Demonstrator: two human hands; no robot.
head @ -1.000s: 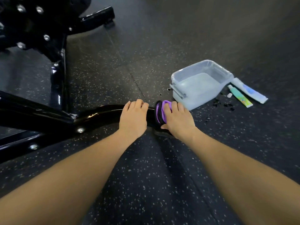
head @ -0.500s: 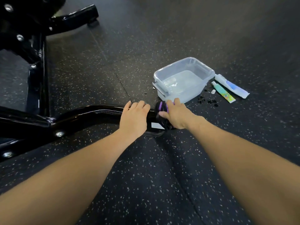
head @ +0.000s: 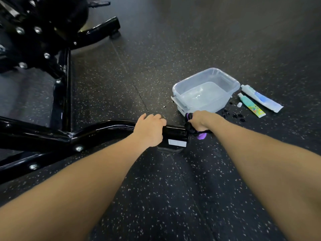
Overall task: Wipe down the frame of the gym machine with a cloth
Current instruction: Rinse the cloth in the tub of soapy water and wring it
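Note:
The gym machine's glossy black frame (head: 97, 131) runs low across the floor from the left and ends in a foot with a white label near the middle of the view. My left hand (head: 149, 131) rests over the top of that bar, its fingers curled over the far side. My right hand (head: 201, 120) grips a purple and black cloth (head: 201, 135) against the end of the bar, just right of the label. Most of the cloth is hidden under the hand.
A clear plastic tub (head: 231, 80) holding water stands just beyond my right hand. Two tubes (head: 260, 99) and a small white cap (head: 239, 104) lie to its right, among dark wet spots. More black frame and bolted plates (head: 34, 37) fill the upper left. Speckled rubber flooring (head: 173, 197) surrounds everything.
My right hand has slid the cloth from the top of the bar round to its end, past the label. The left hand has stayed on the bar. The view has shifted.

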